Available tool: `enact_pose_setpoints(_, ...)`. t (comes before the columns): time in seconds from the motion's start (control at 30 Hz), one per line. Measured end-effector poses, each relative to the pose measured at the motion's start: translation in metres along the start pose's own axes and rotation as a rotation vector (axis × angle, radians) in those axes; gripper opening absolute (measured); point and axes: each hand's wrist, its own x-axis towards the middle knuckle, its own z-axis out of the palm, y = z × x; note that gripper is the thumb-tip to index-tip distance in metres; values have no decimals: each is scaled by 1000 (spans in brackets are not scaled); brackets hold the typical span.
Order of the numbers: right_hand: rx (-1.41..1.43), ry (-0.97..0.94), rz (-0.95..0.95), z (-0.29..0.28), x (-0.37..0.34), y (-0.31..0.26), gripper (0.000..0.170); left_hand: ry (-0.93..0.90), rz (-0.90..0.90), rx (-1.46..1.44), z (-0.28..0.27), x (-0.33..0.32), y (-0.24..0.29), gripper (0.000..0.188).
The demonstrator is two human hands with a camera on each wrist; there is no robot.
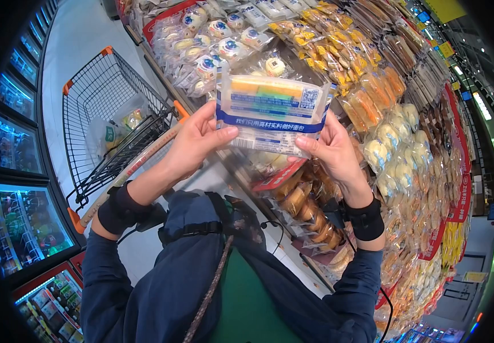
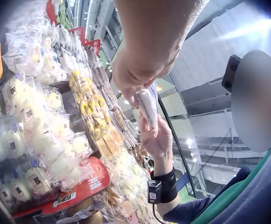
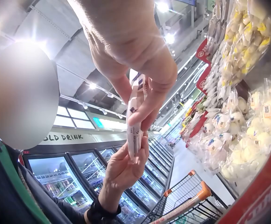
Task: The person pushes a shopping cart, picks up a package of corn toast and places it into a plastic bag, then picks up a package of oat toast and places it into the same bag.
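Note:
Both hands hold up a clear plastic packet of bread (image 1: 270, 108) with a blue printed band and a square code at its upper right. The left hand (image 1: 200, 140) pinches the packet's left end, thumb on the near face. At the opposite end, the right hand (image 1: 332, 150) grips it the same way, its thumb over the lower right corner. From the side, in the right wrist view, the packet (image 3: 135, 116) looks thin, with fingers on either face. The left wrist view shows the packet (image 2: 148, 107) edge-on between the two hands.
Bread shelves fill the right, with round wrapped buns (image 1: 207, 63), yellow packets (image 1: 327, 43) and longer loaves (image 1: 310, 214). A wire shopping cart (image 1: 106, 74) stands at the left with a plastic bag (image 1: 106, 137) inside. Lit drink fridges (image 1: 21, 223) line the far left.

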Motion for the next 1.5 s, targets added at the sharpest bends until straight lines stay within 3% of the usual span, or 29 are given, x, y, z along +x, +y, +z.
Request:
enact_pose_setpoints(0.13,-69,-54,-102,1,1,3,59,1,-128,-43,-3,1,1,37)
enact_pose_setpoints(0.43,131,-86,-79,11,-5,-2,60,-15,-128,-67,-8,1,-4,34)
enact_pose_setpoints(0.73,14,-46,-96,-7,0,8,50,9,-39,-65,-9,2,-6,38)
enact_pose_setpoints(0.83,58,-43,-23,-9,0,2,47,35,-25,-74,-3,3,-4,39)
enact_pose_setpoints(0.93,59,32,-63,-12,2,4,43,46,-17,-72,-3,2,-2,39)
enact_pose_setpoints(1.17,-283,313,-461,-9,0,-2,32,83,12,-69,-1,4,2,38)
enact_pose_setpoints(1.3,-245,179,-499,4,-6,-8,34,108,24,-65,-2,6,0,37)
enact_pose_setpoints(1.5,-272,101,-367,15,-7,-8,37,135,30,-46,-2,7,1,36)
